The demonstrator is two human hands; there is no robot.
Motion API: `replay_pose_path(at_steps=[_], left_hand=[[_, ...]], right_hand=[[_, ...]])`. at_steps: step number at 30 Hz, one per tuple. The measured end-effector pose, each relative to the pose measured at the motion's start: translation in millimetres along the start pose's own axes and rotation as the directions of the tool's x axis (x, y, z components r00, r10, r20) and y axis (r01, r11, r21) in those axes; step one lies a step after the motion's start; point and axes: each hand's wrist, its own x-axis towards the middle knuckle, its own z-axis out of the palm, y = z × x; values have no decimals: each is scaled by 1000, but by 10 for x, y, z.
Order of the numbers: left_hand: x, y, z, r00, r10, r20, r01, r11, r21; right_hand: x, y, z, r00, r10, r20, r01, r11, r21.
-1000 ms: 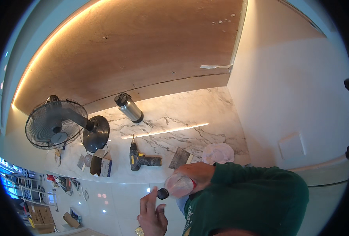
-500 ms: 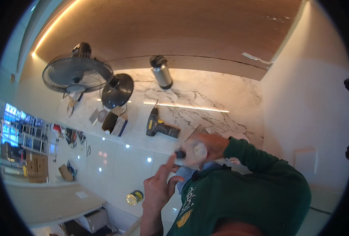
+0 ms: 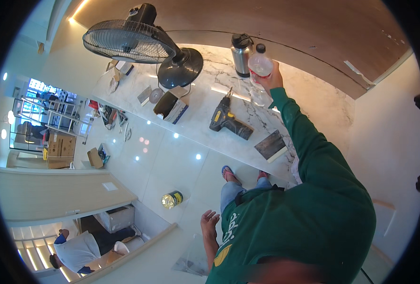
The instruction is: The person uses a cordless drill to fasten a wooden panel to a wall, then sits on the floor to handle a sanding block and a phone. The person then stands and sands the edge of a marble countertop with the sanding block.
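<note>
My right hand point(image 3: 273, 79) is wrapped round a clear plastic bottle point(image 3: 260, 65) with a black cap. The bottle is upright over the back of the marbled counter point(image 3: 304, 102), right beside a steel flask point(image 3: 241, 57) with a black lid. Whether its base touches the counter I cannot tell. My left hand point(image 3: 210, 222) hangs low by my left side, holding nothing, its fingers loosely bent and apart. On the counter, nearer me than the bottle, lie a yellow-and-black cordless drill point(image 3: 229, 120) and a dark flat panel point(image 3: 271, 146).
A black fan point(image 3: 179, 66) and an open small box point(image 3: 171, 106) occupy the counter's left part. On the floor stands a yellow-labelled tin point(image 3: 172, 199). At lower left, another person point(image 3: 84, 251) is behind a wooden partition point(image 3: 63, 194). A wall point(image 3: 385, 128) bounds the right.
My right hand has carried the bottle from near my body out to the counter's back, beside the flask. My left hand has dropped away from the bottle to my side. The view has shifted.
</note>
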Motion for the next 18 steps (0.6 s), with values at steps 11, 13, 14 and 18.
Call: replay_pose_path(at_steps=[11, 13, 14, 18], left_hand=[[735, -51, -1005, 990, 9, -141, 10, 991, 136], [1003, 358, -983, 990, 139, 1, -137, 977, 163], [1138, 583, -955, 982, 171, 80, -184, 961, 208], [1637, 1431, -706, 879, 288, 381, -417, 851, 319]], right_hand=[[-1890, -449, 972, 773, 433, 463, -54, 772, -633], [-2016, -531, 1240, 882, 248, 401, 126, 696, -707], [-1974, -542, 1276, 885, 274, 376, 80, 706, -703], [-1827, -781, 995, 775, 415, 476, -136, 846, -516]])
